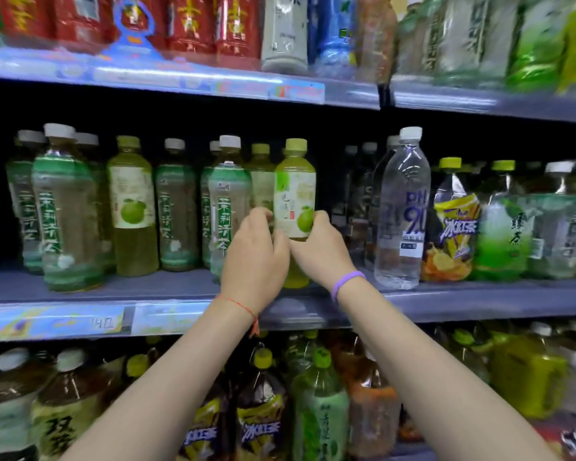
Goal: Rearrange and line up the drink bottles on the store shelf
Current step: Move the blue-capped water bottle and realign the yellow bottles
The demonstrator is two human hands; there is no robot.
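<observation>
Two bare forearms reach up from the bottom edge, and the left hand (255, 257) and right hand (320, 251) close side by side around the lower half of the green-apple bottle (295, 194). It stands upright, yellow-green cap up, label facing out, filled with pale green drink, at the front edge of the middle shelf (113, 287). It sits between a jasmine tea bottle (228, 197) and a clear water bottle (403, 207).

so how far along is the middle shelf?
Done: clear water bottle and the teas to its right stand at the front edge. In hand: left hand and right hand both grip the yellow-green apple bottle. Left: the left stretch is ragged, with one jasmine tea bottle well forward of its neighbours.
</observation>
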